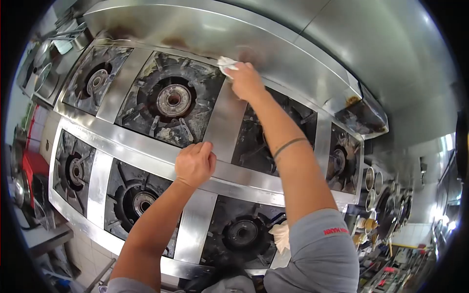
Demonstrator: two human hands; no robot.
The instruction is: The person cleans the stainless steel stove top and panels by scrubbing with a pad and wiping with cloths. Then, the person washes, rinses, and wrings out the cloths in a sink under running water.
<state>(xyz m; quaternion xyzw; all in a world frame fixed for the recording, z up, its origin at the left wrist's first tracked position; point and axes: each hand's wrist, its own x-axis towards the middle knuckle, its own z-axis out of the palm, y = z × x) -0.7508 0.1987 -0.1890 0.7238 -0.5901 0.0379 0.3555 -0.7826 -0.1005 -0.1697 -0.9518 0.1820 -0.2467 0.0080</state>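
Observation:
My right hand reaches to the back of the stove and grips a white cloth, pressed near the foot of the steel backsplash. Closed into a fist, my left hand rests on the steel ledge between the two burner rows; whether anything is inside it is hidden. Just behind it lies a dark, stained burner grate with a round burner. A bare steel strip runs between this grate and the one under my right forearm.
A second pale cloth lies by the front burner, beside my right sleeve. Pots stand at the far left. A steel box sits at the back right corner. Pans and ladles crowd the right side.

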